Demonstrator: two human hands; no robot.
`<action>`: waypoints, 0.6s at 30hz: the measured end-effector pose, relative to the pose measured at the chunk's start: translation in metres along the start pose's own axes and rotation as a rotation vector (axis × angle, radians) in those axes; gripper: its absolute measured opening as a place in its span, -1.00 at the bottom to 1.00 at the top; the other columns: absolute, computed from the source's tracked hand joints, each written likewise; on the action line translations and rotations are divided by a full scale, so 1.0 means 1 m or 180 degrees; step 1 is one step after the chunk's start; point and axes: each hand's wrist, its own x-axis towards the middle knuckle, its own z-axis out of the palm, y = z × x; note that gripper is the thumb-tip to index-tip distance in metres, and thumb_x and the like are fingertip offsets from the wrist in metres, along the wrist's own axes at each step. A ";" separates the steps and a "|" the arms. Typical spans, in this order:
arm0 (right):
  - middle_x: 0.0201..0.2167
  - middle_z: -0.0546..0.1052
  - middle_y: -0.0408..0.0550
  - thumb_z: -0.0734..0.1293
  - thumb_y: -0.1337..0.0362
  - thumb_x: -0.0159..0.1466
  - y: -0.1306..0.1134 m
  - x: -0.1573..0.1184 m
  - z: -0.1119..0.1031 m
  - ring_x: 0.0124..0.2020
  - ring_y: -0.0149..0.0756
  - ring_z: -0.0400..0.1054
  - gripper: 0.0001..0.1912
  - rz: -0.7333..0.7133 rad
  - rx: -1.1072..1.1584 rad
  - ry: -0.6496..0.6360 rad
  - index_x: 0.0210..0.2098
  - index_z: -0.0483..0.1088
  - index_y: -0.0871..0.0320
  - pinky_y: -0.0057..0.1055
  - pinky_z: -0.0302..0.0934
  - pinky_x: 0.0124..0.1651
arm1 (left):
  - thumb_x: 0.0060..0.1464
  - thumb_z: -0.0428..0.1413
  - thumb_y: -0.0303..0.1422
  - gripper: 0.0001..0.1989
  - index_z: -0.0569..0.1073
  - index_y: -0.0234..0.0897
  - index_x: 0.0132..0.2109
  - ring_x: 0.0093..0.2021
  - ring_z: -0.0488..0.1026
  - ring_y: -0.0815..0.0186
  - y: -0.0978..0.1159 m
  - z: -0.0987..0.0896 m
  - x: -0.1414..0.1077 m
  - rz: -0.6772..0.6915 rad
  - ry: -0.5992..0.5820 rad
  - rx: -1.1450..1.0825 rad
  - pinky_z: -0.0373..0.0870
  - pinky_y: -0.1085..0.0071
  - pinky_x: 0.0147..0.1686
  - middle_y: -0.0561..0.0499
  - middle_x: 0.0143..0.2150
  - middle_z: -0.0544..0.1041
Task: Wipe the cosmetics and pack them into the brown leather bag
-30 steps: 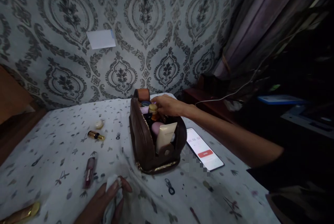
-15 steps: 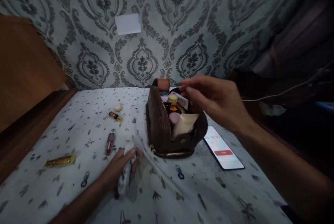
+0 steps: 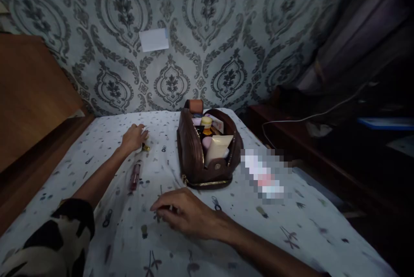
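Observation:
An open brown bag (image 3: pixel 190 156) stands on the patterned white sheet, with a cream tube (image 3: pixel 218 150), a yellow-capped bottle (image 3: pixel 207 124) and other cosmetics inside. My left hand (image 3: pixel 132 138) reaches to the left of the bag, its fingers curled over the spot by a small gold and black tube (image 3: pixel 146 148); whatever is under the fingers is hidden. In front of the bag, my right hand (image 3: pixel 183 212) hovers over the sheet with thumb and fingers apart and nothing between them. A dark pink lip gloss tube (image 3: pixel 135 176) lies below my left hand.
A pixelated phone (image 3: pixel 263 175) lies right of the bag. Behind is a patterned wall with a white plate (image 3: pixel 154 40). A brown wooden panel (image 3: pixel 32 96) borders the left side. At the right, a white cable (image 3: pixel 300 120) runs over dark furniture.
My left hand has let go of the bunched sheet and moved up and left to the small items. My right hand has left the bag's opening and come down in front of it.

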 end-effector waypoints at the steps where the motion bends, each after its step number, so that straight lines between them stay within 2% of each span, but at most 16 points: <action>1: -0.31 0.68 -0.05 0.30 0.35 0.30 0.004 0.001 0.005 -0.33 -0.31 0.54 -0.74 0.0141 0.0155 0.0016 -0.11 0.61 0.14 -0.46 0.36 -0.22 | 0.34 -0.13 -0.17 -0.54 0.37 -0.28 0.23 0.16 0.40 -0.03 0.002 0.003 0.004 -0.0003 -0.0111 0.0198 0.39 0.18 0.02 -0.27 0.14 0.42; 4: -0.42 0.65 -0.10 0.33 0.30 0.28 0.021 0.002 0.016 -0.44 -0.36 0.48 -0.76 0.0558 0.0666 0.0192 -0.14 0.62 0.13 -0.49 0.33 -0.34 | 0.33 -0.12 -0.20 -0.52 0.30 -0.30 0.29 0.23 0.34 -0.07 0.006 0.011 0.009 0.0099 -0.0352 0.0628 0.39 0.17 0.02 -0.31 0.20 0.37; 9: -0.47 0.56 -0.14 0.42 0.14 0.22 0.052 0.001 0.028 -0.53 -0.44 0.39 -0.76 0.0976 0.1678 0.0691 -0.23 0.59 0.17 -0.52 0.25 -0.43 | 0.32 -0.12 -0.28 -0.54 0.26 -0.30 0.29 0.17 0.40 -0.02 0.005 0.015 0.013 0.0145 -0.0420 0.0693 0.37 0.20 0.01 -0.31 0.21 0.35; 15: -0.49 0.51 -0.16 0.48 -0.11 0.12 0.064 0.000 0.029 -0.58 -0.46 0.33 -0.52 0.0967 0.2163 0.0856 -0.25 0.53 0.19 -0.54 0.17 -0.54 | 0.30 -0.09 -0.22 -0.54 0.29 -0.32 0.25 0.05 0.49 0.01 0.002 0.012 0.019 0.0075 -0.0397 0.0557 0.39 0.23 -0.07 -0.29 0.14 0.40; 18: -0.46 0.52 -0.14 0.48 -0.16 0.11 0.066 -0.001 0.026 -0.55 -0.45 0.35 -0.46 0.0867 0.2306 0.0910 -0.20 0.51 0.19 -0.54 0.18 -0.55 | 0.28 -0.06 -0.18 -0.57 0.33 -0.28 0.19 0.01 0.49 0.05 0.007 0.004 0.010 0.0024 -0.0019 -0.0048 0.39 0.26 -0.10 -0.24 0.09 0.43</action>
